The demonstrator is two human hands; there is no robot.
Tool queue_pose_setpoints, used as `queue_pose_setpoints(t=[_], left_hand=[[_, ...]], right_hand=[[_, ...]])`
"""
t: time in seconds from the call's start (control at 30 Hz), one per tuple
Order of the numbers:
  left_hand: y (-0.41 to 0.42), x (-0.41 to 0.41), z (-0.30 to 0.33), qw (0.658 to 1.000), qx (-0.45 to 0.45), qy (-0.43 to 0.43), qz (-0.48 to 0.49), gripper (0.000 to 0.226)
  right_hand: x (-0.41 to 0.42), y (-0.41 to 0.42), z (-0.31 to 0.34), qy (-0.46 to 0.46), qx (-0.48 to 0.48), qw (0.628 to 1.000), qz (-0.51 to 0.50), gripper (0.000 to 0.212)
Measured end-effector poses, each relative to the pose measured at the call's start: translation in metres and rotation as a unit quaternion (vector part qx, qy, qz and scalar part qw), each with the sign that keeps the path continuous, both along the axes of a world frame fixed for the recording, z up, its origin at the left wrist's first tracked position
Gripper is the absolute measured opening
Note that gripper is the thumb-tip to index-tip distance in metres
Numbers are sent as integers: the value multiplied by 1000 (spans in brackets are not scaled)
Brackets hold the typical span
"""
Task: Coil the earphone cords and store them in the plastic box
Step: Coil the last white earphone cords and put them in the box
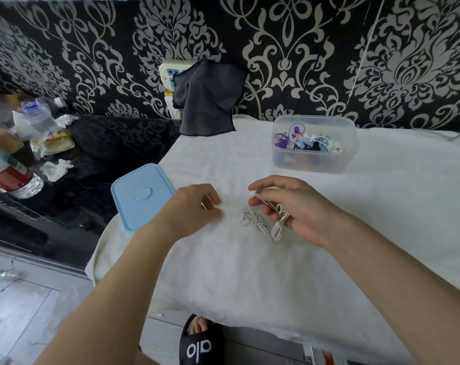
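The right hand [297, 206] pinches a thin white earphone cord [263, 219], its loops bunched on the white cloth [250, 272]; the left hand [194, 209] is loosely curled, holding nothing I can see. Behind stands the clear plastic box [314, 162] of coloured earphones. A black slipper [199, 343] reads "alo".

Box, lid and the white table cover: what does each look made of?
Box: clear, glossy plastic; the earphones inside show through its walls. Lid: opaque light-blue plastic, smooth, with a moulded round dimple. Cover: soft white cloth, probably a fleece or towel; matte, fuzzy, draping over the table edge.
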State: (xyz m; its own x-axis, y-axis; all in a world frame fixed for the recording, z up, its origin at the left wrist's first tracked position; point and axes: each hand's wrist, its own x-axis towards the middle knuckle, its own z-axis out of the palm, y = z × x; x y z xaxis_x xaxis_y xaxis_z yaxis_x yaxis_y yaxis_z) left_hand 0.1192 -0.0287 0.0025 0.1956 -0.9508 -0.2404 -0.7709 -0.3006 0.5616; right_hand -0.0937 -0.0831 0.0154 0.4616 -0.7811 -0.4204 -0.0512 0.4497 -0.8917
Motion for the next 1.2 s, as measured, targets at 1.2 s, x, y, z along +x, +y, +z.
queue_pose_setpoints(t=[1.2], left_hand=[[0, -27, 13, 980, -139, 118, -79, 19]], right_hand=[[1, 4, -4, 35, -141, 989, -7, 7]])
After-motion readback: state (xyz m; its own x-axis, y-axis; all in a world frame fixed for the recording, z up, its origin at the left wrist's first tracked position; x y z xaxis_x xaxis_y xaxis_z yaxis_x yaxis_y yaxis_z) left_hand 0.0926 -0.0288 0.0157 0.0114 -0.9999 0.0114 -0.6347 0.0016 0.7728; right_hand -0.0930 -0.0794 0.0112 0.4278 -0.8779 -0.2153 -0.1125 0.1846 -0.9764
